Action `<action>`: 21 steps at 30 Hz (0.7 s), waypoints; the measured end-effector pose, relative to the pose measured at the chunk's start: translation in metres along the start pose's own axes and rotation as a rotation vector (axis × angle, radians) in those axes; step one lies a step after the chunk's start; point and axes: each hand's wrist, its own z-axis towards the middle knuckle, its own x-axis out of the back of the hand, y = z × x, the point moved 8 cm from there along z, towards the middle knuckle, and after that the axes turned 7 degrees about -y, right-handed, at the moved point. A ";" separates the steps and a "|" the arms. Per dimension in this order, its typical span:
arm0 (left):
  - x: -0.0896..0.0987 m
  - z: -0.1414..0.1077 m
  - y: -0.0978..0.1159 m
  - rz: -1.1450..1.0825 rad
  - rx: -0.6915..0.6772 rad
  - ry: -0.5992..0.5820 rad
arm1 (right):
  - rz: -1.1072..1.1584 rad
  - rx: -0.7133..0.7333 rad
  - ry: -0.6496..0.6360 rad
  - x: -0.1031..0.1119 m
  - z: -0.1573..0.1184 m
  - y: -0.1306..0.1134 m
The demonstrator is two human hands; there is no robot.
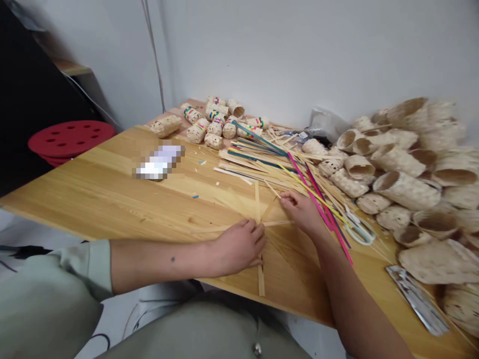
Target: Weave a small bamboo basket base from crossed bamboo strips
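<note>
My left hand (243, 248) lies over the crossing of flat pale bamboo strips on the table, fingers curled down and pressing on them. One upright strip (261, 285) sticks out above and below this hand, and a sideways strip (209, 230) passes to its left and right. Just up and to the right, my right hand (299, 208) pinches a thin pale bamboo strip (272, 189) between thumb and fingers. Beyond it lies a loose pile of strips (243, 158), mostly pale, with some pink, yellow and teal ones. What sits right under my left fingers is hidden.
White-handled scissors (359, 229) lie right of my right hand. Many woven bamboo cylinders (407, 189) are heaped at the right, and smaller coloured-band ones (215, 124) stand at the back. A pixelated phone-like object (159, 162) lies left on the wooden table (93, 189). A red stool (71, 138) stands beyond.
</note>
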 end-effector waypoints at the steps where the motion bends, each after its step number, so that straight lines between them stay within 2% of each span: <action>1: 0.001 -0.001 0.000 0.007 0.001 0.005 | 0.005 -0.001 0.001 0.000 0.000 0.000; 8: 0.003 -0.005 0.004 0.035 0.000 -0.005 | -0.003 -0.037 0.019 0.010 -0.003 -0.003; 12: 0.000 -0.004 0.004 -0.010 0.011 -0.007 | 0.046 -0.103 0.065 0.017 -0.006 0.008; 17: -0.001 -0.004 0.005 -0.032 0.003 -0.007 | 0.489 -0.345 0.091 0.014 -0.004 0.039; 21: -0.002 -0.005 0.006 -0.011 0.007 0.040 | 0.661 -0.413 -0.014 0.006 0.005 0.035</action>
